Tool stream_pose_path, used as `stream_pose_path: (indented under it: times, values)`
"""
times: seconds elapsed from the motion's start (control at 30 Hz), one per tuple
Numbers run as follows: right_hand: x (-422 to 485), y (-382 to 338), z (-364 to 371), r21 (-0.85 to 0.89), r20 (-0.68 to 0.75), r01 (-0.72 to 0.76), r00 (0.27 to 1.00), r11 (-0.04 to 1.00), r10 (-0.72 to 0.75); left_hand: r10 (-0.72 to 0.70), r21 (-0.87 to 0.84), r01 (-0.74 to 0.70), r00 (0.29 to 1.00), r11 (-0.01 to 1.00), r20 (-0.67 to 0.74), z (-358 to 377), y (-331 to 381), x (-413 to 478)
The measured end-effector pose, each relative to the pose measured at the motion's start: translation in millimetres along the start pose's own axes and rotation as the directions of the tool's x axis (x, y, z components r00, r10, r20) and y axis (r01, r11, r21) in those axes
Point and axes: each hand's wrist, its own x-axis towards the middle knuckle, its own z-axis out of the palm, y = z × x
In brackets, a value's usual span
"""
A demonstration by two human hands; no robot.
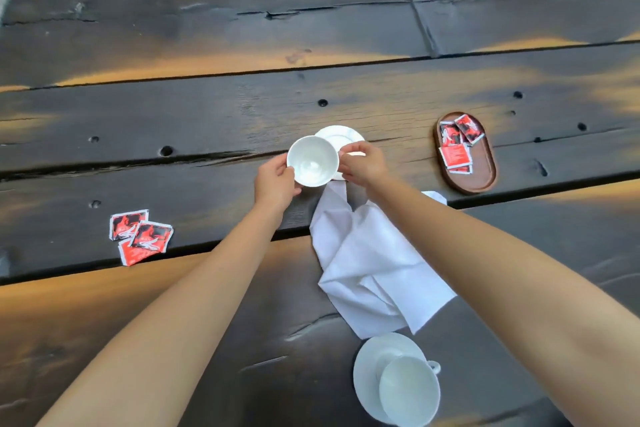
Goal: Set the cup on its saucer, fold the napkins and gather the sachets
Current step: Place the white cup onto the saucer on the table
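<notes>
A white cup [312, 161] is held between both hands at mid-table. My left hand [275, 182] grips its left rim and my right hand [363, 165] grips its right side. The cup overlaps the near-left edge of a white saucer [341, 137] that lies behind it. A crumpled white napkin [370, 260] lies below the cup, partly under my right forearm. Three red sachets [140, 236] lie loose at the left. Several more sachets [457, 146] rest in an oval wooden tray [479, 178] at the right.
A second white cup [408, 392] stands on its saucer [367, 374] near the front edge, just below the napkin. The table [207, 107] is made of dark wooden planks with gaps and knot holes. Teal ground shows beyond its far edge.
</notes>
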Motion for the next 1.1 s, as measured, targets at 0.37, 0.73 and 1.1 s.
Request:
stream_pose_path:
  times: [0.37,0.73,1.1]
  values:
    - [22.7,8.9,-38.3,0.197,-0.119,-0.051,0.99,0.979,0.076,-0.034,0.033,0.033,0.999,0.999,0.03,55.1,10.0,19.1]
    - [40.0,11.6,-43.7,0.214,-0.076,-0.12,0.987,0.97,0.139,-0.052,0.084,0.051,0.999,0.995,0.006,68.1,10.8,33.1]
    - [55.0,9.1,-40.6,0.359,-0.05,-0.214,0.968,0.909,0.247,-0.046,0.126,0.039,0.998,0.991,0.053,71.3,13.3,49.9]
